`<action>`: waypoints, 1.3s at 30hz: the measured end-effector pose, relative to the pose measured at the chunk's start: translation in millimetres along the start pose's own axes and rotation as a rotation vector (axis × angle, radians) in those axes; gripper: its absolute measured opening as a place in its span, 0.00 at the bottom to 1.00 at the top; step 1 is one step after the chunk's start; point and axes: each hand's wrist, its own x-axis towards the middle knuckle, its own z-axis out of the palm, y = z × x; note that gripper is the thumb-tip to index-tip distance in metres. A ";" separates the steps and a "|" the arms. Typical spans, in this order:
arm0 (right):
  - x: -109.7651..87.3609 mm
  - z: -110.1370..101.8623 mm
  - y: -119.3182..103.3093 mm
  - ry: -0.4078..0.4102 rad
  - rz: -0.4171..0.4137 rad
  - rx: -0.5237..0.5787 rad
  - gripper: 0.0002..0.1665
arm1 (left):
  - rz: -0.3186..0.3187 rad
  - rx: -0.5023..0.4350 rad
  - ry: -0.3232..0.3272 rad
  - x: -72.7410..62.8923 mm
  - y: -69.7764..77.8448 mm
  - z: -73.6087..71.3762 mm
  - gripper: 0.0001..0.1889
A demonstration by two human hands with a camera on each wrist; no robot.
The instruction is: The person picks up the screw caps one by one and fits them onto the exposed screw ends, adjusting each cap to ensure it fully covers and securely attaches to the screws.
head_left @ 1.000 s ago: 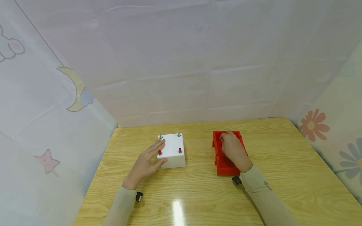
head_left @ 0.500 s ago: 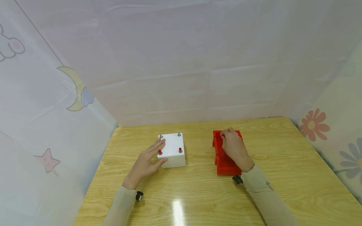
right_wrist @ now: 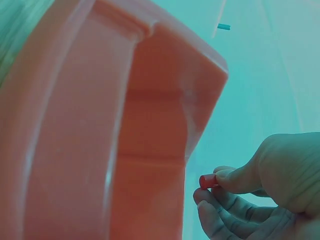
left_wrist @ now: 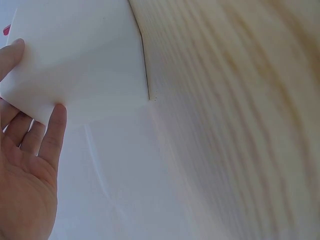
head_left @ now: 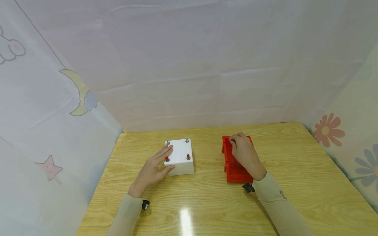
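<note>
A white block (head_left: 180, 151) stands on the table in the head view. Four-cornered on top, it carries metal bolts near its corners; small red caps (head_left: 188, 156) cover the two front ones, and the back bolts (head_left: 187, 140) show bare metal. My left hand (head_left: 153, 168) holds the block's left front corner, thumb on the front face and fingers on its top and left side. To the right, my right hand (head_left: 245, 152) hovers over a red bin (head_left: 238, 179). Its thumb and finger pinch a small red cap (right_wrist: 206, 181), seen in the right wrist view beside the bin's wall.
Both things stand on a wood-grain table (head_left: 206, 200), with table surface between block and bin. A pale cloth wall (head_left: 189, 82) rises behind the back edge, and printed cloth flanks both sides. The bin's inside is partly hidden by the right hand.
My right hand has lifted slightly from inside the red bin, its fingers now higher near the back rim. The left hand and white block have stayed in place.
</note>
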 end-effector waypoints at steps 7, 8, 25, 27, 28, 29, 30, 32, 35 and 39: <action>0.0 -1.0 -3.2 0.019 -0.010 0.003 0.09 | 0.008 0.007 0.005 -0.4 -0.4 -0.9 0.36; 0.2 -1.4 -3.8 0.022 -0.014 0.006 0.09 | 0.011 0.010 0.007 -0.3 -0.4 -0.9 0.36; 4.0 -12.6 -9.3 0.073 -0.068 0.115 0.11 | -0.004 0.001 0.002 -0.5 -1.5 1.4 0.36; 3.8 -12.2 -10.3 0.077 -0.070 0.122 0.11 | -0.006 0.002 0.002 -0.9 -0.9 1.6 0.37; 3.8 -12.3 -10.9 0.081 -0.072 0.122 0.11 | -0.007 0.002 0.001 -0.7 -0.6 1.5 0.37; 3.8 -12.3 -11.2 0.086 -0.075 0.122 0.10 | -0.010 0.001 0.000 -0.6 -0.2 1.5 0.37; 4.0 -12.2 -11.7 0.090 -0.081 0.122 0.10 | -0.010 0.002 0.000 -0.5 -0.2 1.4 0.37; 5.1 -12.6 -13.2 0.098 -0.088 0.125 0.10 | -0.012 0.003 0.000 -0.5 -0.4 1.3 0.37; 5.9 -13.2 -15.4 0.108 -0.096 0.130 0.10 | -0.007 0.007 0.001 -0.7 -0.6 1.3 0.37; 7.0 -13.7 -19.4 0.120 -0.103 0.130 0.10 | 0.008 0.010 0.010 -1.1 -1.7 1.7 0.36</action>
